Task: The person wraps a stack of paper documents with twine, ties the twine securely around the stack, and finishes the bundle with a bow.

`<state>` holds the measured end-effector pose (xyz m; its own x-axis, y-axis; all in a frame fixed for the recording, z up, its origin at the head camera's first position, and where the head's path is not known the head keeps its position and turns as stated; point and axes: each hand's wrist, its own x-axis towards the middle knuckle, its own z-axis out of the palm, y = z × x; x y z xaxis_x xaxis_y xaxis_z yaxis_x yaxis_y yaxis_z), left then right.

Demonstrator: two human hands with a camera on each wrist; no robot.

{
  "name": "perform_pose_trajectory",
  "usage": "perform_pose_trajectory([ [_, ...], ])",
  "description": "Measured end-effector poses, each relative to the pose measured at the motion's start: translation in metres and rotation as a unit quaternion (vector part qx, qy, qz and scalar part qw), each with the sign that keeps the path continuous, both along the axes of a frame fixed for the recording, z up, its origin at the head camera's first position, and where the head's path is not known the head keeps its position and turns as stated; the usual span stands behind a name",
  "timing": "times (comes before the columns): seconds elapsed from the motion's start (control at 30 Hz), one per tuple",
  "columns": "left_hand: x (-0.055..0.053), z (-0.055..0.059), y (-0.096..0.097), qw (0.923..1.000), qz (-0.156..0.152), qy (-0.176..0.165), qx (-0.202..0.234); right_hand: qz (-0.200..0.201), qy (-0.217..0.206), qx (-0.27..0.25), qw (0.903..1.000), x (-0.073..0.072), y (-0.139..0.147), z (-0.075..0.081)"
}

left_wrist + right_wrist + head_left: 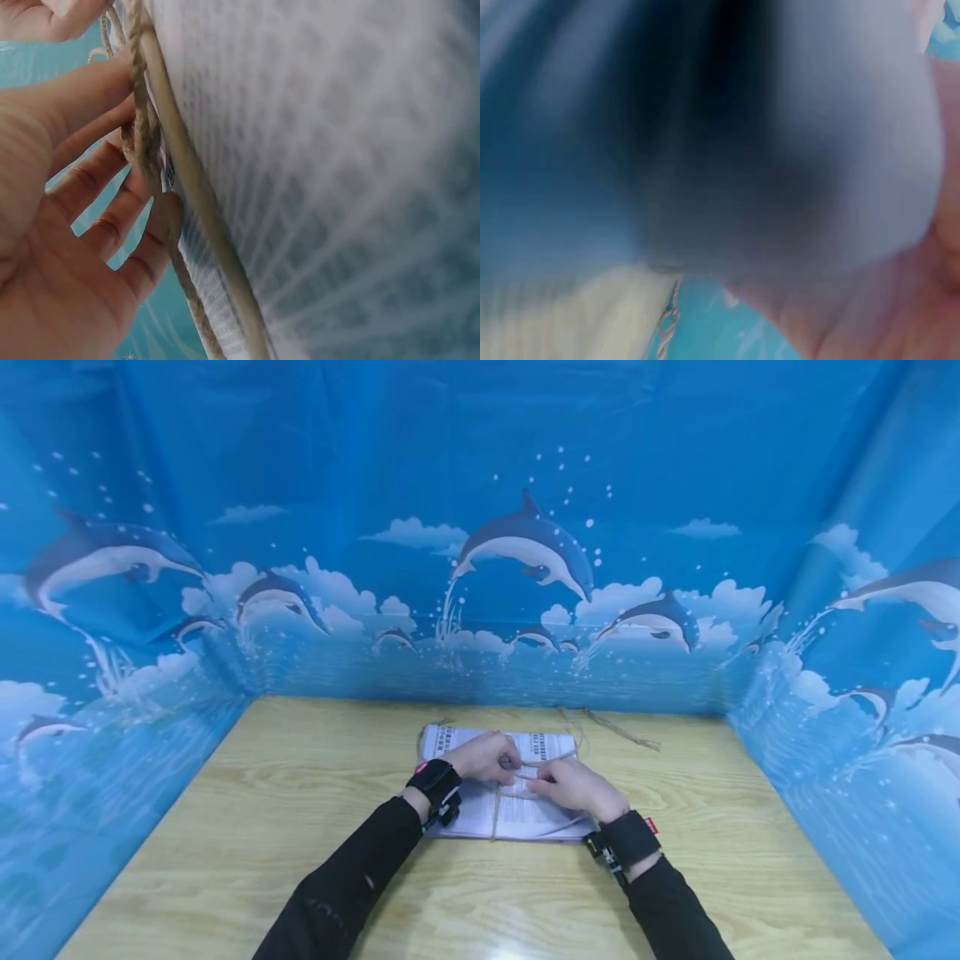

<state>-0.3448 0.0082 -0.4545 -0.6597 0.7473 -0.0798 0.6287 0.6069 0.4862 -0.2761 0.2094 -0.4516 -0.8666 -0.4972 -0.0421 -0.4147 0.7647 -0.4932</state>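
A flat stack of printed paper, apparently newspaper [536, 820], lies on the table with twine [495, 817] running across its top. Over the stack's middle, my left hand [487, 757] pinches the twine. In the left wrist view its thumb and fingertips meet at a knotted or looped part of the twine [146, 142]. To its right, my right hand [581, 787] holds a strand between thumb and fingers above the paper. A blurred pale and dark sheet fills most of the right wrist view, hiding the right fingertips; only part of the palm [885, 315] shows.
Loose twine [622, 729] trails on the table [322, 777] behind the stack, to the right. Blue dolphin-print sheeting [360, 527] encloses the back and both sides of the table.
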Motion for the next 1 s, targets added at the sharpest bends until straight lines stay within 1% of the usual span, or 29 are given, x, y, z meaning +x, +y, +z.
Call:
perform_pose_trajectory([
  [0.1, 0.001, 0.000, 0.000, 1.0000, 0.000, -0.006, -0.002, -0.067, -0.001, 0.006, 0.9978, -0.002, 0.008, 0.000],
  [0.17, 0.001, 0.000, 0.000, 1.0000, -0.002, -0.008, -0.004, -0.099, 0.006, 0.010, 0.9951, -0.003, 0.013, 0.000],
  [0.23, 0.002, 0.000, -0.001, 0.9999, -0.006, -0.008, -0.006, -0.117, 0.015, 0.012, 0.9930, -0.004, 0.017, 0.001],
  [0.3, 0.003, 0.000, -0.001, 0.9999, -0.010, -0.007, -0.010, -0.126, 0.026, 0.011, 0.9916, -0.006, 0.021, 0.001],
  [0.4, 0.003, 0.000, -0.001, 0.9998, -0.012, -0.006, -0.016, -0.138, 0.033, -0.001, 0.9899, -0.009, 0.032, 0.000],
  [0.47, 0.003, 0.000, -0.001, 0.9997, -0.014, -0.004, -0.020, -0.151, 0.046, -0.011, 0.9874, -0.011, 0.042, 0.000],
  [0.6, 0.003, 0.000, 0.000, 0.9996, -0.017, -0.005, -0.023, -0.200, 0.090, -0.041, 0.9749, -0.015, 0.063, 0.001],
  [0.67, 0.003, 0.000, 0.000, 0.9996, -0.017, -0.005, -0.024, -0.222, 0.081, -0.075, 0.9688, -0.017, 0.070, 0.001],
  [0.7, 0.003, 0.000, 0.000, 0.9996, -0.017, -0.005, -0.024, -0.230, 0.060, -0.104, 0.9658, -0.018, 0.073, 0.001],
  [0.73, 0.003, 0.000, 0.000, 0.9995, -0.017, -0.005, -0.025, -0.229, 0.031, -0.139, 0.9629, -0.019, 0.075, 0.001],
  [0.77, 0.004, 0.001, 0.000, 0.9995, -0.017, -0.004, -0.025, -0.230, -0.006, -0.181, 0.9563, -0.020, 0.076, 0.002],
  [0.8, 0.004, 0.001, 0.000, 0.9995, -0.016, -0.002, -0.027, -0.229, -0.045, -0.224, 0.9461, -0.021, 0.077, 0.002],
  [0.83, 0.004, 0.001, 0.000, 0.9994, -0.014, 0.002, -0.031, -0.230, -0.082, -0.263, 0.9332, -0.021, 0.077, 0.002],
  [0.9, 0.005, 0.002, 0.000, 0.9992, -0.009, 0.010, -0.037, -0.223, -0.140, -0.338, 0.9035, -0.023, 0.077, 0.002],
  [0.97, 0.006, 0.003, -0.001, 0.9989, -0.004, 0.016, -0.043, -0.216, -0.173, -0.384, 0.8812, -0.025, 0.078, 0.001],
  [1.0, 0.006, 0.003, -0.001, 0.9988, 0.000, 0.018, -0.046, -0.208, -0.183, -0.400, 0.8735, -0.025, 0.078, 0.001],
])
